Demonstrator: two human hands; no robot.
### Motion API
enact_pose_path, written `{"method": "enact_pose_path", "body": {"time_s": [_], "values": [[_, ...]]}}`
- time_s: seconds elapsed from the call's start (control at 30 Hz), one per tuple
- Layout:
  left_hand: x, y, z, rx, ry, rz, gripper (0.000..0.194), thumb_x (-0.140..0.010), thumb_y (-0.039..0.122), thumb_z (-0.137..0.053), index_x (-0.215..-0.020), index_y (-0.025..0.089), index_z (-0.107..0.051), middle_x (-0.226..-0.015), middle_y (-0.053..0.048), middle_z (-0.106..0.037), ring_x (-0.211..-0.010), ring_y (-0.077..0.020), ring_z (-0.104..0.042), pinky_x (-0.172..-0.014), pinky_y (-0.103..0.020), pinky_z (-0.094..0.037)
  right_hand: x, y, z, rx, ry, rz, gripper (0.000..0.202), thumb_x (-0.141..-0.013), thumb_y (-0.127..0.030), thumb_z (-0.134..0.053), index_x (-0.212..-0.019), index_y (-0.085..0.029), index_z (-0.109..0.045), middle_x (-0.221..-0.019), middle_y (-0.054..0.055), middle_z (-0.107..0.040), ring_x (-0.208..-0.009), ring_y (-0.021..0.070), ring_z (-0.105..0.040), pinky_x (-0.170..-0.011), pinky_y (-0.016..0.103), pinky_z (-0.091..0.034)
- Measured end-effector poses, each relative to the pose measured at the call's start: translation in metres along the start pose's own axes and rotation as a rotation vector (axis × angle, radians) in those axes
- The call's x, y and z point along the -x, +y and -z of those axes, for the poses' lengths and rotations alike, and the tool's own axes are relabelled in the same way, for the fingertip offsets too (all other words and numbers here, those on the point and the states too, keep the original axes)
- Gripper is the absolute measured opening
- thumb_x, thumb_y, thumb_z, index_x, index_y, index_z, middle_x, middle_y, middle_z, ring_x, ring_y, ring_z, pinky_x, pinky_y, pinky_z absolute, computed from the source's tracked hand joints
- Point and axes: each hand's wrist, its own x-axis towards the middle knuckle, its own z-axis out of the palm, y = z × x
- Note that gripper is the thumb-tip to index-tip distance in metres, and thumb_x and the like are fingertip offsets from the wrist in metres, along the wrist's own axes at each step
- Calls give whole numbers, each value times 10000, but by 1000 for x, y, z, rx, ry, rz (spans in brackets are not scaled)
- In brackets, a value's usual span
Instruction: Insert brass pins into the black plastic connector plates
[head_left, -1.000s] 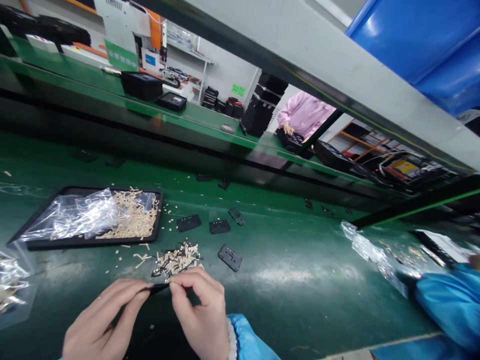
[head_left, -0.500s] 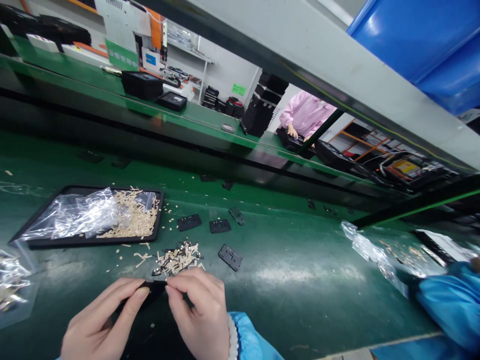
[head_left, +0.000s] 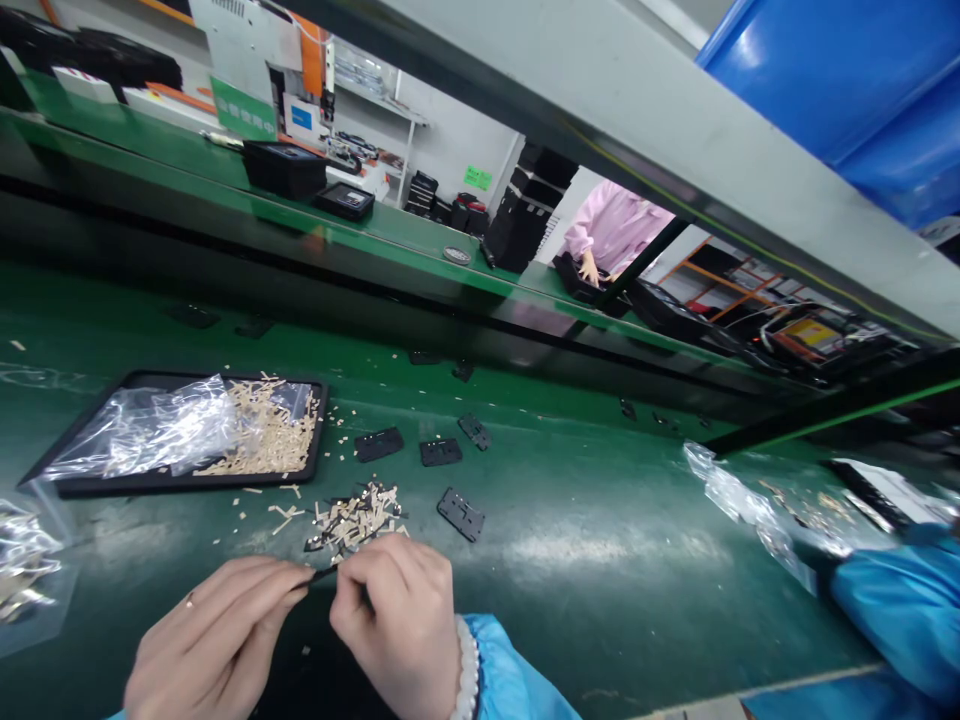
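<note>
Between my two hands, at the front edge of the bench, is a thin black plastic part (head_left: 323,575), seen almost edge-on. My left hand (head_left: 217,635) pinches its left end between thumb and fingers. At the other end, my right hand (head_left: 397,615) is closed with thumb and forefinger on the part; my fingers hide most of it. Just beyond my hands lies a pile of small tan and black strips (head_left: 360,515). Flat black plastic plates with cut-outs lie past it: one plate (head_left: 460,513) to the right, another plate (head_left: 440,452) farther back.
A black tray (head_left: 187,487) at the left holds clear plastic bags and many tan pieces. Another clear bag (head_left: 30,570) lies at the left edge. On the right are a blue sleeve (head_left: 900,610) and plastic bags (head_left: 750,510). A person in pink (head_left: 619,230) works across the bench.
The black part has turned more edge-on, so less of its face shows. My left fingers have closed over it and shifted slightly right; my right hand has curled in more.
</note>
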Motion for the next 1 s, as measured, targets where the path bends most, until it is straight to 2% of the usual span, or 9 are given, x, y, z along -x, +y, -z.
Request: {"method": "enact_pose_path", "body": {"time_s": [0.2,0.3,0.4,0.5,0.77,0.93,1.0], "values": [[6,1,-3,-5,4,12,256,-833,40,-633,-987,233,-699,-878,2,-742,-819,-152,-693,-868,-261,-513,1,-8,-4,-265,21,-381,158,-766,-91,-502,-668,-210,-534,-597,-38,-593,-526,93,-580,-530,171,-458],[8,-7,3,-68,-29,-146,286,-818,27,-632,-1027,205,-714,-891,-12,-775,-837,-169,-722,-888,-267,-535,2,-10,-4,-290,41,-441,149,-768,-104,-513,-666,-208,-543,-587,-38,-595,-513,91,-579,-526,160,-466],[9,-17,10,-202,-88,-420,241,-814,41,-644,-983,182,-742,-891,-12,-802,-829,-168,-742,-947,-252,-523,5,-11,-5,-246,87,-396,157,-770,-87,-511,-675,-208,-539,-592,-33,-598,-520,96,-585,-532,172,-464],[9,-22,13,-273,-104,-554,219,-830,37,-616,-908,184,-758,-904,-7,-809,-832,-161,-746,-1024,-259,-483,8,-11,-5,-184,96,-283,168,-807,-72,-527,-708,-206,-547,-609,-25,-613,-538,106,-594,-543,195,-458],[17,-24,10,-227,-74,-482,266,-803,0,-638,-1004,132,-752,-887,-47,-804,-860,-178,-744,-993,-280,-520,3,-5,3,-130,24,-57,186,-916,-78,-533,-779,-192,-586,-638,2,-634,-551,123,-584,-524,236,-446],[17,-26,11,-232,-76,-546,279,-789,-23,-643,-997,130,-748,-864,-54,-798,-861,-182,-739,-965,-291,-545,1,1,8,-98,-74,71,204,-968,-105,-486,-823,-170,-614,-675,25,-655,-585,135,-588,-549,251,-472],[16,-25,11,-221,-74,-505,287,-796,-23,-636,-1010,136,-742,-874,-54,-796,-873,-181,-736,-950,-290,-552,1,1,9,-77,-102,94,193,-966,-101,-494,-833,-160,-621,-688,31,-666,-596,138,-600,-557,249,-486]]}}
